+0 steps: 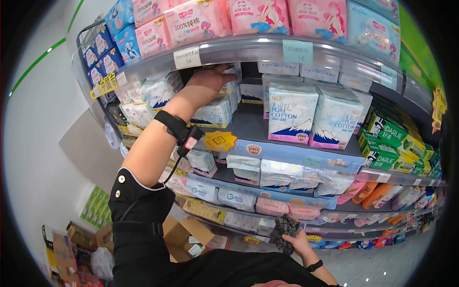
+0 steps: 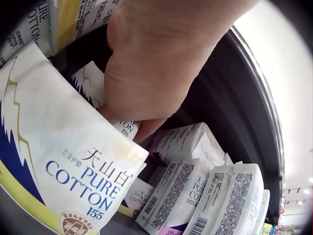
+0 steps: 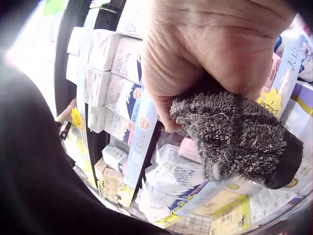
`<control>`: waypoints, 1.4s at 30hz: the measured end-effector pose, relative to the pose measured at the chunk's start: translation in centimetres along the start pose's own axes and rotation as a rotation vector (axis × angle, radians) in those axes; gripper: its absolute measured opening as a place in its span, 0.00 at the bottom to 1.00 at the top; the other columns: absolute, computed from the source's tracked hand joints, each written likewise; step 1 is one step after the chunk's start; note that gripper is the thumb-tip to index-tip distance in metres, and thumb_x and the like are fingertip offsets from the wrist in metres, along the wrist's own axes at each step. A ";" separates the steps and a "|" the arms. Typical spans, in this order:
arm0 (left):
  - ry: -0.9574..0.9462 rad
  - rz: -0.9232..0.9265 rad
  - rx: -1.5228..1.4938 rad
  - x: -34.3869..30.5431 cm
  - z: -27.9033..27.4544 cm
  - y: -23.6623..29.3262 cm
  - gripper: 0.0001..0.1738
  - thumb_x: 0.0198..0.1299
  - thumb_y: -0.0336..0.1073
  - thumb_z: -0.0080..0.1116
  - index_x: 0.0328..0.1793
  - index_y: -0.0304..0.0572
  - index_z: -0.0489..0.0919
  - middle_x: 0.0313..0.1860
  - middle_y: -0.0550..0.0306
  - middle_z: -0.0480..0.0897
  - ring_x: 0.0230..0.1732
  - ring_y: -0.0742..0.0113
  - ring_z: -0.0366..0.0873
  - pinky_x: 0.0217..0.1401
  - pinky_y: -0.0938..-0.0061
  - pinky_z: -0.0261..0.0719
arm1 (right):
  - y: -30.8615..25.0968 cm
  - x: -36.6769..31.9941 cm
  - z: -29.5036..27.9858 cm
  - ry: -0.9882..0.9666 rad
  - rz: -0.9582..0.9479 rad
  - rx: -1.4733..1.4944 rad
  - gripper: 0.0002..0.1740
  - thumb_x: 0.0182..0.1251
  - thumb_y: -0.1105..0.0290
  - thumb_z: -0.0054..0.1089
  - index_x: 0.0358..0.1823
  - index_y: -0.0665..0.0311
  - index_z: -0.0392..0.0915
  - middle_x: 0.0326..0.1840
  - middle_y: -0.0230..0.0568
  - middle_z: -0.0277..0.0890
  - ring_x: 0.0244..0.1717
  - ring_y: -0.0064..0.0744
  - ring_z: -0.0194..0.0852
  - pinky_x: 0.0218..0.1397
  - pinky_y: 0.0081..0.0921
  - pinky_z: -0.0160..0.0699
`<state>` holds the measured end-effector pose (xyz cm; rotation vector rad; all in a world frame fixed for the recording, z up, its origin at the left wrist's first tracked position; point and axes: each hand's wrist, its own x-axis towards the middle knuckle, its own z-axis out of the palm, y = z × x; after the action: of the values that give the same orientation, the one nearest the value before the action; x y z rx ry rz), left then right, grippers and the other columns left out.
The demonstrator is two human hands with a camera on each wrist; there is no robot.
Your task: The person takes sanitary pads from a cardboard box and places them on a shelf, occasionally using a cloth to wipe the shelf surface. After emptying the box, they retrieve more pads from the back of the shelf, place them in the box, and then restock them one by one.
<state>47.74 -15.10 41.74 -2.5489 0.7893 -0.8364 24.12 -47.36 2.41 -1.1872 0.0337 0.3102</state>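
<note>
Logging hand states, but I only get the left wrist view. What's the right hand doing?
Observer: Head view shows the right hand gripping a dark grey cloth, low by the lower shelves.
Operator: Which shelf is the left hand in?
Observer: The left hand reaches in directly below the row of mostly pink packs.
Operator: Anything on the floor side?
Observer: Yes, an open cardboard box, below the left arm, with a few small packs inside.

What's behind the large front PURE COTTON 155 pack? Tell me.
Behind the front pack, part of another 155 pack shows. The left hand and front pack cover the rest; anything deeper there cannot be seen.
</note>
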 end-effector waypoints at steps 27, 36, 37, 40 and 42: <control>-0.198 -0.047 0.119 5.5 2.3 0.3 0.18 0.60 0.32 0.42 0.52 0.35 0.79 0.54 0.40 0.79 0.54 0.46 0.78 0.59 0.58 0.75 | 1.0 -2.0 -1.3 0.055 -0.020 0.013 0.40 0.54 0.85 0.60 0.70 0.69 0.55 0.61 0.42 0.71 0.58 0.33 0.73 0.64 0.32 0.70; 0.070 0.098 0.072 5.1 -2.5 3.6 0.15 0.58 0.29 0.52 0.51 0.39 0.80 0.57 0.44 0.77 0.60 0.47 0.72 0.61 0.60 0.71 | 2.3 -3.7 -3.3 0.100 -0.066 -0.123 0.40 0.55 0.77 0.66 0.69 0.67 0.57 0.61 0.40 0.71 0.61 0.28 0.69 0.67 0.27 0.64; 0.134 0.149 0.068 4.1 -3.4 4.5 0.16 0.57 0.27 0.52 0.52 0.40 0.80 0.57 0.45 0.77 0.60 0.47 0.72 0.60 0.61 0.72 | 2.6 -3.6 -3.5 0.112 -0.063 -0.100 0.39 0.56 0.78 0.65 0.69 0.67 0.58 0.60 0.40 0.71 0.60 0.28 0.70 0.65 0.28 0.66; 0.237 0.144 -0.071 -1.5 -5.2 6.9 0.18 0.56 0.23 0.50 0.53 0.39 0.79 0.56 0.49 0.78 0.59 0.48 0.73 0.59 0.62 0.72 | 4.2 -2.8 -4.6 0.050 0.044 -0.083 0.38 0.55 0.81 0.64 0.69 0.67 0.58 0.58 0.40 0.72 0.58 0.29 0.72 0.62 0.28 0.70; 0.193 0.087 -0.162 -6.1 -7.1 8.6 0.17 0.58 0.21 0.49 0.54 0.38 0.78 0.57 0.50 0.78 0.59 0.49 0.74 0.60 0.64 0.71 | 5.3 -2.2 -4.5 -0.030 0.156 -0.089 0.38 0.55 0.82 0.63 0.69 0.67 0.58 0.56 0.39 0.73 0.56 0.30 0.73 0.60 0.29 0.72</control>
<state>35.76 -19.18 40.47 -2.5769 1.0596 -1.0404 21.27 -50.15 -3.64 -1.2702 0.0872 0.4707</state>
